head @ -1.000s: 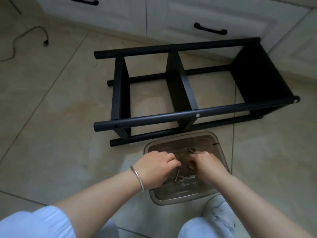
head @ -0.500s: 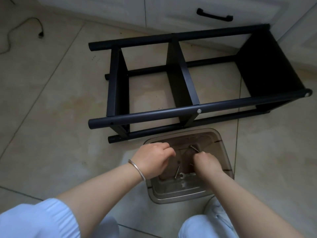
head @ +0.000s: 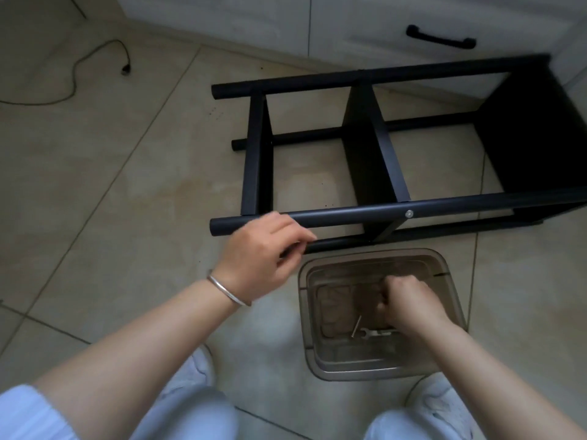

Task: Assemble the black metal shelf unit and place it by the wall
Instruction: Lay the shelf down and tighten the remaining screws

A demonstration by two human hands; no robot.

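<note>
The black metal shelf unit (head: 349,214) lies on its side on the tiled floor, with three panels joined by round tubes. A silver screw head (head: 409,213) shows in the near upper tube. My left hand (head: 260,249) hovers at the left part of that tube, fingertips drawn together; whatever is between them is hidden. My right hand (head: 409,306) reaches into the clear plastic bin (head: 374,253), fingers curled over the bottom. A small flat wrench (head: 376,332) and a thin metal rod (head: 355,326) lie in the bin beside it.
White cabinets with a black handle (head: 440,39) stand just behind the shelf. A black cable with a plug (head: 76,74) trails over the floor at far left. My knees and a white shoe (head: 444,404) are at the bottom edge.
My left hand has come out of the bin and moved up and left to the shelf's near tube. My right hand stays in the bin. The view has shifted left.
</note>
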